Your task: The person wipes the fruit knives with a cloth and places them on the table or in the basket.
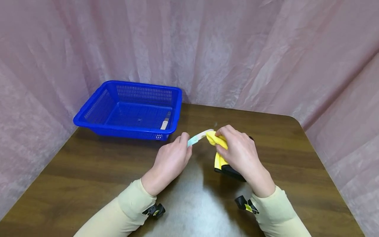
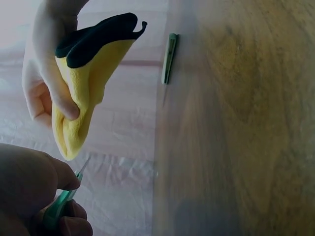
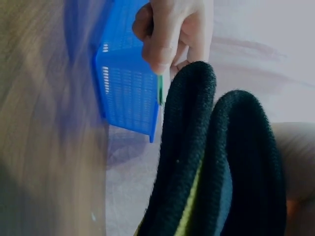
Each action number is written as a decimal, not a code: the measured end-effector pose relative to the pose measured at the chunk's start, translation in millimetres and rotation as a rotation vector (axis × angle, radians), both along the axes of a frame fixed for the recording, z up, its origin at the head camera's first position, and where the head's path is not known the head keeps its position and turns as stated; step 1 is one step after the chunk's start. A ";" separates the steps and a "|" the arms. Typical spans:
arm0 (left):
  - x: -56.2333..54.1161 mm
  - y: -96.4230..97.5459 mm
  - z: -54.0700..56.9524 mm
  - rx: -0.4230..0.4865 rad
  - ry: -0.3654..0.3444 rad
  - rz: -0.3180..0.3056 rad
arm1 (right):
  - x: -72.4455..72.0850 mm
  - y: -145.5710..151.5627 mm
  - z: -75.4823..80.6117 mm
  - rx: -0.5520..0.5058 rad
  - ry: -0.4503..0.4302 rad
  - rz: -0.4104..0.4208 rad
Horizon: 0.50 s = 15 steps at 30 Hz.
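My left hand (image 1: 171,158) grips the mint-green handle of a small folding knife (image 1: 193,140), its blade pointing to the right. In my right hand (image 1: 240,151) a yellow cloth (image 1: 219,161) with black edging is pinched between thumb and fingers, its folded end close to the blade tip. Whether cloth and blade touch, I cannot tell. The left wrist view also shows the cloth (image 2: 78,103) hanging bunched above the held knife (image 2: 61,201). A second green-handled knife (image 2: 170,59) lies on the table there, hidden in the head view.
A blue plastic basket (image 1: 130,129) stands at the back left of the wooden table (image 1: 88,174). Inside it, near the right wall, lies a knife with a pale handle (image 1: 164,124). Pink curtains (image 1: 207,52) hang behind the table and at its sides.
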<state>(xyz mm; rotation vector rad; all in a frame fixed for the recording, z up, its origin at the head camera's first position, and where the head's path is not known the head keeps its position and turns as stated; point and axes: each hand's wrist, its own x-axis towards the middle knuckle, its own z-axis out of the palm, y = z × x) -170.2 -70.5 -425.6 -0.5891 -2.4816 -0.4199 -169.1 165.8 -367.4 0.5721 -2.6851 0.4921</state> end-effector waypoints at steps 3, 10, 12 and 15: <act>1.2 0.5 2.1 0.003 0.006 -0.006 | -0.1 -3.0 -0.4 -0.003 0.011 0.006; 6.2 0.4 -0.9 -0.003 0.000 -0.021 | 3.4 -9.8 -3.1 0.003 0.029 0.036; 7.8 0.7 -2.0 -0.003 0.007 -0.025 | 4.0 -11.1 -3.9 0.009 0.032 0.045; 9.3 1.7 -2.0 -0.005 0.010 -0.027 | 4.7 -12.0 -4.2 0.020 0.031 0.054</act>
